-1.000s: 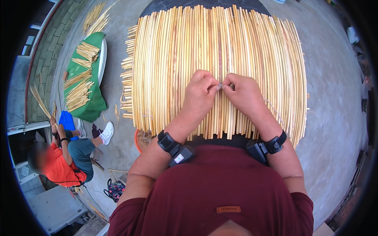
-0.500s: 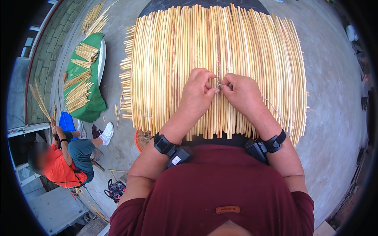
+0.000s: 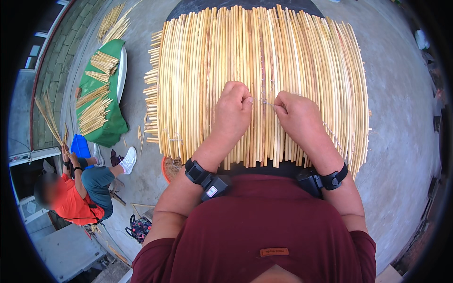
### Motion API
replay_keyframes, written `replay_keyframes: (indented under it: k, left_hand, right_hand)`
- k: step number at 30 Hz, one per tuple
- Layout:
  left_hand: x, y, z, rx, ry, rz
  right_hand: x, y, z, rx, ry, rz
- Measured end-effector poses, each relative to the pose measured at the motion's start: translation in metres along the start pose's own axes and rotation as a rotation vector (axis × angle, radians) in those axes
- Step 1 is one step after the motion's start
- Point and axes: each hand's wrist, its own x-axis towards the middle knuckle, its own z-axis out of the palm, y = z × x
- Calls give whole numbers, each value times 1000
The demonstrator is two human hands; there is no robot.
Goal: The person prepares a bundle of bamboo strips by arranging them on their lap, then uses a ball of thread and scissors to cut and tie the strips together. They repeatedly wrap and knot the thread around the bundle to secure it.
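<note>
In front of me lies a wide mat of pale straw stalks (image 3: pixel 226 61), set side by side and bound by stitched lines of thread. Over its middle, my left hand (image 3: pixel 234 107) is closed in a pinch, gripping one end of a thin light thread (image 3: pixel 265 102). My right hand (image 3: pixel 298 113) pinches the same thread a short way to the right. Between the two hands the thread runs nearly straight, just above the stalks. The thread's ends are hidden inside my fingers.
Dark tabletop (image 3: pixel 198 6) shows beyond the mat's far edge. To the left, a green cloth (image 3: pixel 115 118) carries bundles of cut stalks (image 3: pixel 94 115). A person in an orange top (image 3: pixel 78 200) sits at lower left, holding long stalks. An orange-rimmed basket (image 3: pixel 169 170) stands below the mat's near left corner.
My hands have moved apart, the right one to the right and slightly down. The thread between them has drawn out straight. The mat has barely shifted.
</note>
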Motion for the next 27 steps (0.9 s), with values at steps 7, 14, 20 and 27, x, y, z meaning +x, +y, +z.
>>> replay_keyframes:
  k: [7, 14, 20, 27]
  left_hand:
    - [1, 15, 0, -200, -113, -227]
    - [4, 16, -8, -441, -288, -266]
    - [0, 13, 2, 75, -219, 1]
    - [-1, 16, -2, 32, -214, 58]
  right_hand:
    - [-1, 3, -4, 20, -53, 60]
    - [-1, 3, -3, 48, -37, 46]
    - [-3, 0, -11, 125, -76, 104]
    - [-6, -3, -18, 383, -126, 174]
